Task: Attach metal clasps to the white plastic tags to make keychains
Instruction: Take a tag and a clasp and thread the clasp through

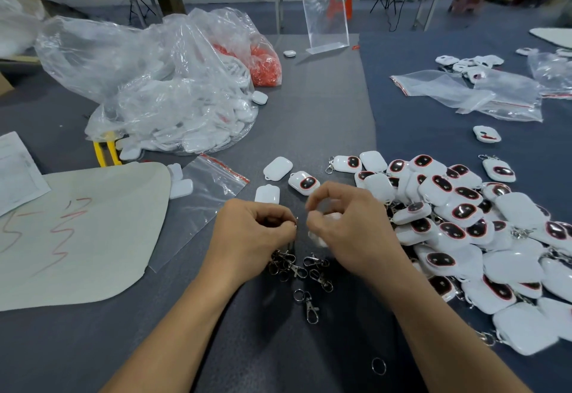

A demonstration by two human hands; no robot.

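Observation:
My left hand (257, 225) pinches a metal clasp ring (295, 222) between curled fingers. Just right of it, my right hand (346, 219) grips a white plastic tag (322, 239), mostly hidden under the fingers. The ring and the tag are close together between both hands. Several loose metal clasps (297, 265) lie on the grey table below my hands, one more clasp (309, 304) nearer me, and a single split ring (379, 365) near the front edge. Three loose white tags (278, 168) lie just beyond my hands.
A big heap of white tags with dark red-rimmed faces (470, 225) fills the right. A clear bag of white tags (173, 104) and a bag of red parts (266, 64) sit at back left. An empty zip bag (204, 197), pale sheet (77, 234), yellow-handled tool (105, 151).

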